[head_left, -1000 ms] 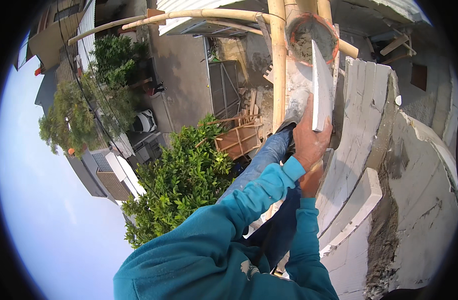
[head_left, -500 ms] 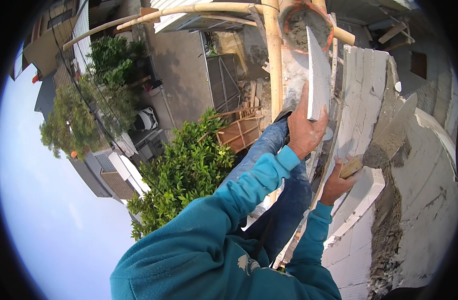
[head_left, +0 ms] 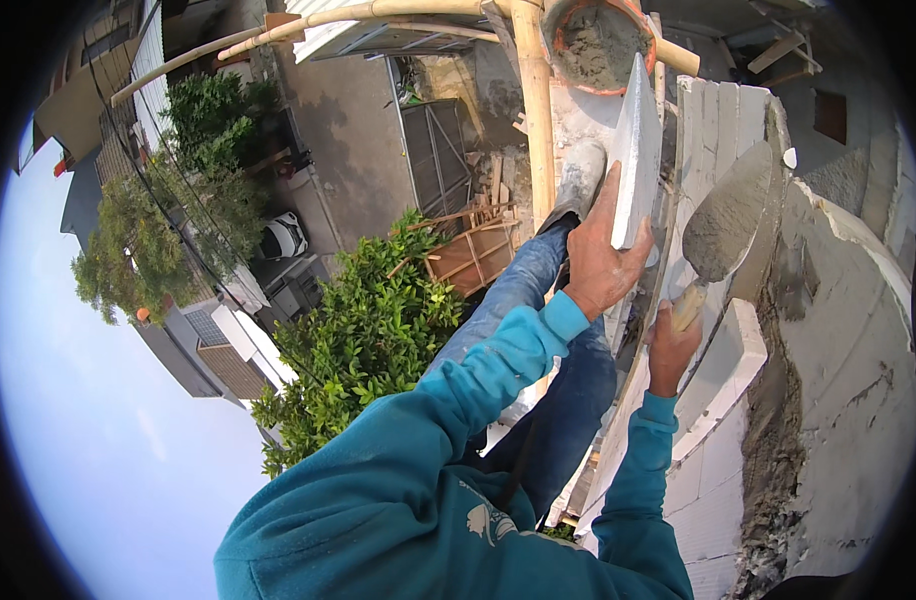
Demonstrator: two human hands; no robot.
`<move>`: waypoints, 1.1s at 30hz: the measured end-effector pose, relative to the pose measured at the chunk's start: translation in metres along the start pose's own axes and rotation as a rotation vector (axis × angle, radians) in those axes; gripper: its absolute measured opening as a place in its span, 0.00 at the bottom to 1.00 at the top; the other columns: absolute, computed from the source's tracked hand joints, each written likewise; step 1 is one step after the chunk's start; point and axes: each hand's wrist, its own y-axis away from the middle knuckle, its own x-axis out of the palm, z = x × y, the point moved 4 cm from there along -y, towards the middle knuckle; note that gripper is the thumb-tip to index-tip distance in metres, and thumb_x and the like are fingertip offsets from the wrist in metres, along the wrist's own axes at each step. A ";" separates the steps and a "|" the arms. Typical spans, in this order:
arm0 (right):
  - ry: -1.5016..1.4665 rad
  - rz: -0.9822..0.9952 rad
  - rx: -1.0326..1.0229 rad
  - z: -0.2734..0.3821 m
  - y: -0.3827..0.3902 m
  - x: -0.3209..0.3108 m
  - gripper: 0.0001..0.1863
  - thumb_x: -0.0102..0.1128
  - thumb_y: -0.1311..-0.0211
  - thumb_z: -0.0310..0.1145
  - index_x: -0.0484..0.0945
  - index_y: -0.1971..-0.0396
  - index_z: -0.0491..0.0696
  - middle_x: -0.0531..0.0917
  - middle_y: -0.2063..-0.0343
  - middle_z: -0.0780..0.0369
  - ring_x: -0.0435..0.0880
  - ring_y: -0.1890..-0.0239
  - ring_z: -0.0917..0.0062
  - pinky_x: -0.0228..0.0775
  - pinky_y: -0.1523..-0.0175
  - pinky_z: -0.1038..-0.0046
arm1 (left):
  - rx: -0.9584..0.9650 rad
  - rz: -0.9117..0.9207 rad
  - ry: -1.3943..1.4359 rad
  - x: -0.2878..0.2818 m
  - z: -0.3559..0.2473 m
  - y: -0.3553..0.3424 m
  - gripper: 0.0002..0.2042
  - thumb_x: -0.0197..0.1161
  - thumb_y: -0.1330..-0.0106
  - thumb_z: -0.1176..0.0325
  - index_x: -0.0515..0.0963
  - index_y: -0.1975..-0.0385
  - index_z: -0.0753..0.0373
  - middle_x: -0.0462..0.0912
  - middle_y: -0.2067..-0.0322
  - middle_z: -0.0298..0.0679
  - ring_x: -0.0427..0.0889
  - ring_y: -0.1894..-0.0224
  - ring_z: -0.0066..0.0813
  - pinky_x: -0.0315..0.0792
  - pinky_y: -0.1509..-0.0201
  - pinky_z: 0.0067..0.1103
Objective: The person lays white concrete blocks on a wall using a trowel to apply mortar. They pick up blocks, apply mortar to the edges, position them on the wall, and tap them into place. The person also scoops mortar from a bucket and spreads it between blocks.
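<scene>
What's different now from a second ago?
The right hand has moved rightward, away from beside the left hand, and now holds a trowel that was out of sight at first; whether it was just picked up cannot be told. Half a second ago its blade reached farther right; it has since swung left. The left hand still grips the white slab, and the mortar bucket stays ahead.

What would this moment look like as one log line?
left hand: gripping flat white masonry block | right hand: gripping wooden-handled metal trowel | nearby: round orange-rimmed bucket containing grey mortar
</scene>
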 end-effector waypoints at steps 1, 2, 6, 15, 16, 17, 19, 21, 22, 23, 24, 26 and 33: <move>0.044 -0.006 -0.024 0.004 -0.002 0.001 0.26 0.62 0.35 0.32 0.66 0.42 0.36 0.77 0.75 0.62 0.76 0.81 0.81 0.67 0.79 0.77 | 0.006 -0.017 0.008 -0.001 0.000 0.001 0.35 0.64 0.39 0.70 0.60 0.31 0.68 0.80 0.49 0.59 0.85 0.52 0.46 0.79 0.49 0.31; 0.030 -0.012 -0.064 0.008 -0.005 0.003 0.26 0.62 0.35 0.32 0.66 0.42 0.36 0.77 0.75 0.62 0.75 0.81 0.81 0.67 0.79 0.77 | -0.011 -0.025 0.011 -0.001 0.002 0.002 0.32 0.65 0.38 0.71 0.63 0.33 0.69 0.82 0.51 0.56 0.85 0.52 0.39 0.78 0.49 0.29; -0.260 -0.116 -0.157 0.009 -0.016 0.015 0.27 0.63 0.35 0.32 0.66 0.41 0.37 0.77 0.74 0.61 0.74 0.81 0.83 0.68 0.78 0.79 | -0.052 0.050 0.031 -0.003 0.017 0.005 0.37 0.65 0.40 0.70 0.58 0.29 0.66 0.79 0.47 0.60 0.86 0.52 0.50 0.79 0.50 0.32; 0.399 -0.086 -0.080 0.030 -0.045 0.012 0.32 0.62 0.38 0.43 0.67 0.44 0.34 0.79 0.58 0.38 0.79 0.53 0.43 0.69 0.48 0.51 | -0.058 0.006 0.141 -0.008 0.019 0.019 0.16 0.66 0.32 0.68 0.78 0.52 0.73 0.84 0.57 0.50 0.84 0.57 0.31 0.80 0.56 0.30; 0.435 -0.118 -0.086 0.049 -0.046 0.003 0.31 0.62 0.38 0.42 0.67 0.44 0.34 0.79 0.59 0.39 0.79 0.54 0.44 0.70 0.48 0.52 | -0.061 0.016 0.162 -0.006 0.018 0.021 0.16 0.66 0.32 0.67 0.78 0.52 0.73 0.84 0.57 0.49 0.84 0.57 0.31 0.80 0.56 0.30; 0.308 -0.120 -0.164 0.072 -0.050 -0.005 0.29 0.63 0.39 0.40 0.68 0.46 0.34 0.80 0.62 0.42 0.80 0.57 0.46 0.71 0.51 0.54 | -0.057 0.013 0.177 -0.006 0.019 0.023 0.16 0.66 0.32 0.67 0.78 0.51 0.73 0.84 0.56 0.49 0.84 0.57 0.31 0.79 0.56 0.31; 0.036 -0.165 -0.275 0.109 -0.047 -0.021 0.26 0.64 0.40 0.37 0.69 0.49 0.35 0.80 0.67 0.46 0.81 0.62 0.50 0.73 0.55 0.58 | -0.056 0.006 0.189 -0.004 0.021 0.027 0.16 0.66 0.32 0.67 0.78 0.51 0.73 0.84 0.56 0.48 0.84 0.56 0.30 0.79 0.56 0.31; -0.307 -0.209 -0.412 0.126 -0.041 -0.026 0.24 0.66 0.42 0.34 0.70 0.51 0.35 0.80 0.70 0.49 0.82 0.66 0.53 0.74 0.59 0.60 | -0.037 0.001 0.185 -0.004 0.024 0.030 0.16 0.66 0.31 0.68 0.77 0.50 0.73 0.84 0.56 0.47 0.83 0.56 0.30 0.79 0.56 0.31; -0.359 -0.220 -0.378 0.124 -0.043 -0.023 0.23 0.67 0.43 0.32 0.70 0.52 0.35 0.80 0.71 0.50 0.82 0.68 0.54 0.74 0.60 0.61 | -0.014 0.010 0.106 -0.006 0.025 0.029 0.16 0.65 0.31 0.68 0.77 0.48 0.72 0.83 0.54 0.46 0.83 0.56 0.31 0.78 0.54 0.31; -0.440 -0.196 -0.355 0.117 -0.045 -0.018 0.23 0.67 0.44 0.31 0.70 0.53 0.35 0.80 0.71 0.50 0.82 0.69 0.55 0.75 0.62 0.62 | -0.030 0.016 0.129 -0.005 0.027 0.031 0.17 0.65 0.31 0.68 0.76 0.48 0.72 0.83 0.54 0.46 0.82 0.55 0.31 0.78 0.54 0.31; -0.433 -0.188 -0.402 0.109 -0.052 -0.008 0.23 0.67 0.44 0.31 0.71 0.52 0.35 0.81 0.70 0.50 0.82 0.68 0.55 0.75 0.61 0.62 | -0.041 0.014 0.142 -0.006 0.029 0.032 0.17 0.65 0.31 0.69 0.76 0.48 0.72 0.83 0.54 0.45 0.82 0.55 0.31 0.77 0.53 0.31; -0.007 -0.310 -0.482 0.090 -0.071 0.017 0.25 0.66 0.44 0.34 0.70 0.51 0.34 0.82 0.67 0.47 0.83 0.65 0.52 0.76 0.58 0.61 | -0.124 0.035 0.130 -0.009 0.031 0.037 0.17 0.65 0.31 0.68 0.75 0.47 0.72 0.81 0.51 0.46 0.81 0.53 0.32 0.76 0.50 0.31; 0.307 -0.030 -0.153 0.079 -0.089 -0.003 0.29 0.60 0.40 0.43 0.70 0.49 0.33 0.82 0.59 0.39 0.81 0.52 0.45 0.72 0.46 0.53 | -0.253 0.047 0.118 -0.017 0.042 0.050 0.16 0.66 0.32 0.73 0.76 0.47 0.71 0.79 0.49 0.44 0.79 0.50 0.31 0.72 0.43 0.28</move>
